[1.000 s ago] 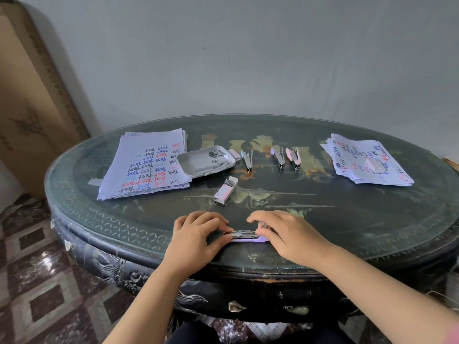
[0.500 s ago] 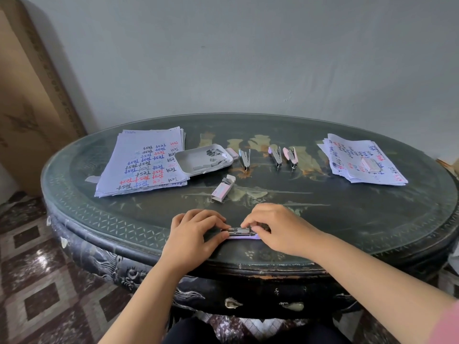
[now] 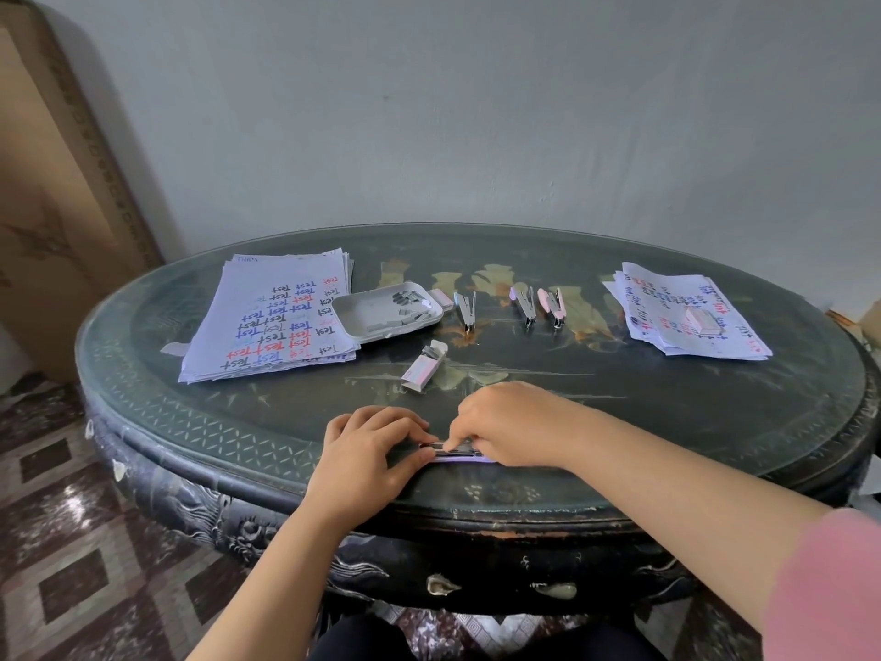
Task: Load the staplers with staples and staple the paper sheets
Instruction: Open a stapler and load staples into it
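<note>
Head: slim lilac-and-steel stapler [image 3: 460, 453], glossy oval table [image 3: 667, 422]

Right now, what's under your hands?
A stapler at the near edge of the table: its metal top and purple base show between the left hand and right hand. Fingers cover both ends, so whether staples are loaded cannot be seen.

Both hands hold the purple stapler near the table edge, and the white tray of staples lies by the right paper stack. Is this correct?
No. The head view shows the white tray by the left paper stack, not the right paper stack. The left hand and right hand hold the stapler.
</note>
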{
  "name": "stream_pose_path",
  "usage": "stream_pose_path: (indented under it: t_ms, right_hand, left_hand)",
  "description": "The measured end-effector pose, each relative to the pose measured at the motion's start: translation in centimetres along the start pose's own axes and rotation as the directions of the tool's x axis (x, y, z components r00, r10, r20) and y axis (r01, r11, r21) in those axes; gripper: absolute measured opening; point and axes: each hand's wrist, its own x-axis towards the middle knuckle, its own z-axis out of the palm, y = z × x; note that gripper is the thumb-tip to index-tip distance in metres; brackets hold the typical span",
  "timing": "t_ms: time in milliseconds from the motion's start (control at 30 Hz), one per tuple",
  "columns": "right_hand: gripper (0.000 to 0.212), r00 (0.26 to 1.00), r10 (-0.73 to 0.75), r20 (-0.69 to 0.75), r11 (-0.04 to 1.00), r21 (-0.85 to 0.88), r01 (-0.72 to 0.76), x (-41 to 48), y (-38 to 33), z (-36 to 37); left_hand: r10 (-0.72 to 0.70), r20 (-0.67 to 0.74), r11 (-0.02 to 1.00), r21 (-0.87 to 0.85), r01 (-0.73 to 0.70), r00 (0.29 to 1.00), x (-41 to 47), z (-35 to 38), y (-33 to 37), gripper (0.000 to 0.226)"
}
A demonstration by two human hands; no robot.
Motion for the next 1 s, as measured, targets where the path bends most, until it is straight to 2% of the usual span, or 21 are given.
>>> stream_pose_path:
  t_ms: [133,267,400,533,600,700,800,867,1000]
  right_hand:
    - [0.033,1.000,-0.015,0.010,0.999,-0.052,0.016,0.2,-0.2,-0.3]
    - [0.016,1.000,-0.029,-0.007,0.995,-0.100,0.028,0.2,-0.3,-0.8]
    - [0.004,0.996,0.014,-0.092,0.997,0.080,-0.007,-0.7,0.0,-0.2]
    - [0.008,0.968,0.175,-0.178,0.946,0.304,-0.115,-1.0,0.2,1.7]
    - [0.006,0.922,0.287,-0.262,0.873,0.467,-0.139,-1.0,0.3,2.8]
    - [0.009,0.795,0.517,-0.318,0.682,0.714,-0.158,-1.0,0.1,3.7]
    - [0.007,0.693,0.680,-0.239,0.450,0.882,-0.138,-0.8,-0.1,3.8]
    - [0.008,0.661,0.735,-0.152,0.329,0.932,-0.152,-0.4,0.0,3.8]
    - [0.017,0.627,0.775,-0.081,0.226,0.962,-0.154,0.6,0.3,3.6]
  left_hand:
    - [0.000,-0.004,1.000,-0.002,0.000,1.000,0.0,0.0,0.1,0.027]
    - [-0.004,-0.008,1.000,0.004,0.004,1.000,0.0,0.0,0.1,0.027]
    - [-0.017,-0.008,1.000,0.001,0.017,1.000,-0.1,0.1,0.2,0.027]
    - [-0.037,-0.028,0.999,0.016,0.037,0.999,-0.1,0.1,0.4,0.025]
    - [-0.041,-0.027,0.999,0.025,0.042,0.999,-0.1,0.1,0.5,0.024]
    - [-0.048,-0.016,0.998,0.034,0.048,0.999,0.0,0.2,0.6,0.026]
    - [-0.060,-0.007,0.997,0.049,0.060,0.998,0.0,0.1,0.7,0.026]
    - [-0.065,0.002,0.996,0.062,0.065,0.998,-0.1,0.1,0.8,0.028]
    - [-0.050,-0.001,0.994,0.093,0.050,0.999,-0.2,0.1,1.1,0.029]
